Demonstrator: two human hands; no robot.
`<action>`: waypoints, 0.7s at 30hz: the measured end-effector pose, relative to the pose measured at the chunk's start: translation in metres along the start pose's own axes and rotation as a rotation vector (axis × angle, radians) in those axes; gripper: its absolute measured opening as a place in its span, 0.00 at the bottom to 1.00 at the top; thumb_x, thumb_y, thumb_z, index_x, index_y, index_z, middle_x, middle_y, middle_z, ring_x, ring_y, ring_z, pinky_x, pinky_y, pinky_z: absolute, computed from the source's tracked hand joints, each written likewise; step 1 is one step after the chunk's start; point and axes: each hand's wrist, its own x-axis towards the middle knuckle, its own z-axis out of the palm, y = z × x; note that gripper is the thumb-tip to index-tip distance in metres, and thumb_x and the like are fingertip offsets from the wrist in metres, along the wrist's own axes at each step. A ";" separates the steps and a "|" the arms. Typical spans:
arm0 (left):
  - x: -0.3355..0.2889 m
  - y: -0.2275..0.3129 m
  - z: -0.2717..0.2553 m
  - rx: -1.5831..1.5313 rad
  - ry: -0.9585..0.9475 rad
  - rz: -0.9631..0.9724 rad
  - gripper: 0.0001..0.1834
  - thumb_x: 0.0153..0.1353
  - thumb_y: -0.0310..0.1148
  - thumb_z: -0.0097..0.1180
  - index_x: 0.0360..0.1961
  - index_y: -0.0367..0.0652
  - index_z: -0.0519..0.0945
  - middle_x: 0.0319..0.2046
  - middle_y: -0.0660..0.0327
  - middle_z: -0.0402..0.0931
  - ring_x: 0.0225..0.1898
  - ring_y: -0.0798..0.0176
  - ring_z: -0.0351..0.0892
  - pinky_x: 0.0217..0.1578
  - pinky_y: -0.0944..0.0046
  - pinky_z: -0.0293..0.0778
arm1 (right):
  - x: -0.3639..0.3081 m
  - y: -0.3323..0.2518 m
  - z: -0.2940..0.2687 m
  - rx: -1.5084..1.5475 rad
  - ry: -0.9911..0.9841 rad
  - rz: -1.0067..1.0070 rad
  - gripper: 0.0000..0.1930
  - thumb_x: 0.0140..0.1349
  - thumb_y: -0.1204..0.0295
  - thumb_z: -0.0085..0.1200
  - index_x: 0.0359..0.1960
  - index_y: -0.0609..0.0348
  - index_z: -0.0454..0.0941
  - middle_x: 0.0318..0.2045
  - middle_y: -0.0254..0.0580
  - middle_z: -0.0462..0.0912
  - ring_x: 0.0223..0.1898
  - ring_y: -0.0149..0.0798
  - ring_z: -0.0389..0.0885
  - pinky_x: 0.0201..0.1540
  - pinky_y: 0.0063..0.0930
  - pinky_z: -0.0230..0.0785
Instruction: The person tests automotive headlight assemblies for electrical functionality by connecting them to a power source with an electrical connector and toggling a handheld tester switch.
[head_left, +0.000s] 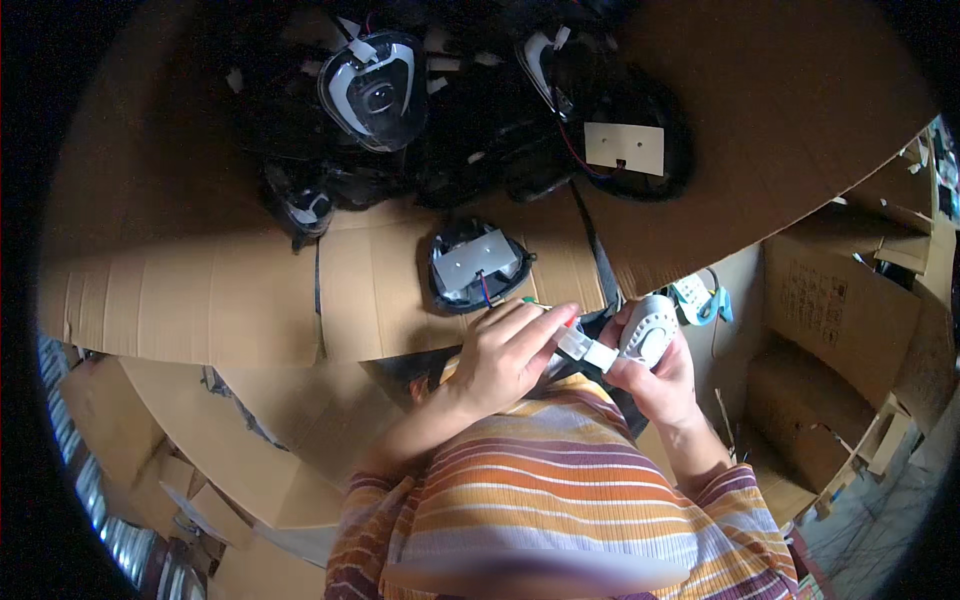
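My right hand (660,385) is closed round a white oval plastic device (650,330) with a ring of small slots on its face. Beside it, my left hand (510,350) has its fingers pinched on a white plug connector (572,341). A second white connector piece (600,357) meets it, next to the right thumb. Just beyond the left hand lies a black-rimmed lamp unit (480,262) with a grey plate on its back. Red and blue wires run from that plate toward my left fingers, which hide where they end. A spot of red shows at the left fingertips.
A large opened cardboard box (190,310) supports a dark heap of lamp units, among them a clear-lensed one (378,95) and one with a cream plate (625,148). Cardboard boxes (840,310) stand at right. A white and teal power strip (700,300) lies beyond my right hand.
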 end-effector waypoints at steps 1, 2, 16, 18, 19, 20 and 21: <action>0.000 -0.003 0.002 0.045 0.024 0.029 0.20 0.34 0.18 0.51 0.35 0.36 0.71 0.19 0.59 0.67 0.21 0.59 0.66 0.21 0.65 0.64 | 0.000 0.000 0.000 0.029 0.008 0.020 0.19 0.40 0.79 0.48 0.38 0.61 0.60 0.30 0.35 0.67 0.32 0.26 0.66 0.36 0.18 0.59; -0.001 -0.004 0.003 0.043 0.021 0.029 0.20 0.34 0.18 0.51 0.35 0.36 0.71 0.19 0.59 0.67 0.21 0.59 0.66 0.21 0.65 0.64 | 0.000 0.002 -0.001 0.019 -0.006 -0.024 0.19 0.40 0.79 0.47 0.38 0.61 0.60 0.31 0.35 0.67 0.33 0.26 0.66 0.36 0.18 0.59; -0.002 -0.006 0.008 0.209 0.035 0.118 0.22 0.34 0.20 0.49 0.38 0.34 0.69 0.19 0.60 0.65 0.20 0.62 0.64 0.20 0.67 0.63 | 0.002 0.010 0.006 -0.208 0.176 -0.080 0.16 0.42 0.82 0.44 0.36 0.61 0.60 0.29 0.34 0.66 0.30 0.25 0.64 0.34 0.16 0.58; -0.005 -0.007 0.016 0.160 0.060 0.099 0.22 0.34 0.20 0.49 0.38 0.36 0.69 0.20 0.59 0.65 0.21 0.60 0.65 0.21 0.65 0.64 | 0.000 0.011 0.006 -0.160 0.188 -0.113 0.17 0.40 0.82 0.43 0.36 0.62 0.59 0.29 0.36 0.65 0.30 0.26 0.64 0.33 0.17 0.58; -0.007 -0.008 0.019 0.136 0.078 0.083 0.22 0.35 0.20 0.49 0.38 0.36 0.69 0.20 0.59 0.65 0.21 0.60 0.65 0.21 0.65 0.64 | 0.002 0.012 0.006 -0.160 0.176 -0.110 0.17 0.40 0.82 0.43 0.36 0.62 0.59 0.29 0.36 0.65 0.30 0.26 0.64 0.33 0.17 0.58; -0.007 -0.009 0.020 0.146 0.086 0.085 0.22 0.35 0.20 0.49 0.38 0.36 0.69 0.20 0.59 0.65 0.21 0.60 0.65 0.21 0.65 0.64 | 0.002 0.011 0.006 -0.088 0.173 -0.134 0.18 0.38 0.82 0.42 0.36 0.62 0.59 0.29 0.37 0.65 0.29 0.27 0.64 0.33 0.16 0.58; -0.007 -0.009 0.020 0.156 0.093 0.088 0.22 0.35 0.20 0.49 0.38 0.36 0.69 0.19 0.59 0.64 0.21 0.61 0.65 0.21 0.65 0.64 | 0.003 0.011 0.005 -0.016 0.170 -0.157 0.19 0.37 0.81 0.42 0.36 0.62 0.58 0.29 0.38 0.65 0.29 0.27 0.64 0.32 0.16 0.58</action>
